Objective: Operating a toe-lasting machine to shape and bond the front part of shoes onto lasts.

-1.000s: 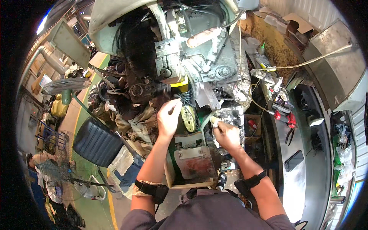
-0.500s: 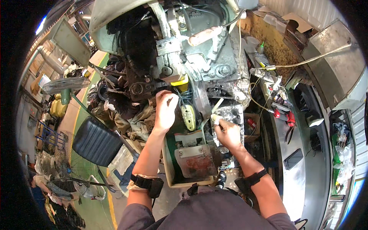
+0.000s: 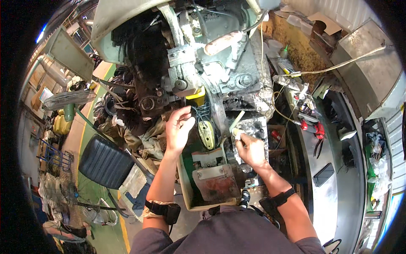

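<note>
My right hand (image 3: pixel 253 151) is closed around the lower end of a pale, bent lever (image 3: pixel 235 123), beside the metal block right of the machine's middle. The lever's upper part sticks up past my fingers. My left hand (image 3: pixel 178 132) is raised left of a yellow-green oblong piece (image 3: pixel 206 134) with dark round spots. Its fingers are loosely curled, thumb apart, and nothing shows between them. Dark coiled cable (image 3: pixel 203 112) lies above the oblong piece, just under a yellow part (image 3: pixel 197 95) of the machine.
The large grey machine (image 3: pixel 247 63) stands ahead, a brown-handled bar (image 3: pixel 224 42) over it. Below my hands sits a cream bin (image 3: pixel 186 190) holding a reddish metal plate (image 3: pixel 215 182). A black seat (image 3: pixel 105 161) is at left. On the right bench lie a phone (image 3: pixel 324 174) and red-handled tool (image 3: pixel 313 128).
The machine and oblong piece have shifted slightly in the picture. My left hand has moved a little lower and to the left, its fingers more apart. My right hand stays on the lever.
</note>
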### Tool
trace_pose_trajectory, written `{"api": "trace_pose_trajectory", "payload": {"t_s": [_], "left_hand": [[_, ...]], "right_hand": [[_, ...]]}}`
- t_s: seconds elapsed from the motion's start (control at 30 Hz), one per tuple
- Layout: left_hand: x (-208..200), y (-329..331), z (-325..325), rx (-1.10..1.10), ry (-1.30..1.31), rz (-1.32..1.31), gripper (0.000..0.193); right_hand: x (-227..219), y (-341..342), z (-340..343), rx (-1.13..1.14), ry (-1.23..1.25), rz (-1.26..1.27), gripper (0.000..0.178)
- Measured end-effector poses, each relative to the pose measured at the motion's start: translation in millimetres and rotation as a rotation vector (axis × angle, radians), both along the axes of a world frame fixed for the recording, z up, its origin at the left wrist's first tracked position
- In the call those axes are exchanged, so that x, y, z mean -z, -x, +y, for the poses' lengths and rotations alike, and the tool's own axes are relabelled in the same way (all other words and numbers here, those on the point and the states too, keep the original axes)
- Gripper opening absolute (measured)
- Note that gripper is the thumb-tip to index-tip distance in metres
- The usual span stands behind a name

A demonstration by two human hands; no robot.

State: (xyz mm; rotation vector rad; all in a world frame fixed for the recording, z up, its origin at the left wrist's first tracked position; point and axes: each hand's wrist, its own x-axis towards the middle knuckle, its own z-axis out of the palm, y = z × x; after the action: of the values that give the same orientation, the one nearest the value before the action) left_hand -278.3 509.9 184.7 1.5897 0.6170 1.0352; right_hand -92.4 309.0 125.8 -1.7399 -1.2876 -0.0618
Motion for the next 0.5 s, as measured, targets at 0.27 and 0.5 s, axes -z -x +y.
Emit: {"api": "trace_pose_trajectory", "payload": {"t_s": [0.27, 0.5], "left_hand": [[-3.0, -2.1, -5.2, -0.054, -0.391, 0.18, 0.018], [-9.3, -3.6, 0.6, -0.102, -0.48, 0.151, 0.011]], "right_hand": [[1.1, 1.4, 0.8, 0.025, 0.051, -0.037, 0.009], [-1.0, 3.0, -0.8, 0.034, 0.091, -0.026, 0.011]]}}
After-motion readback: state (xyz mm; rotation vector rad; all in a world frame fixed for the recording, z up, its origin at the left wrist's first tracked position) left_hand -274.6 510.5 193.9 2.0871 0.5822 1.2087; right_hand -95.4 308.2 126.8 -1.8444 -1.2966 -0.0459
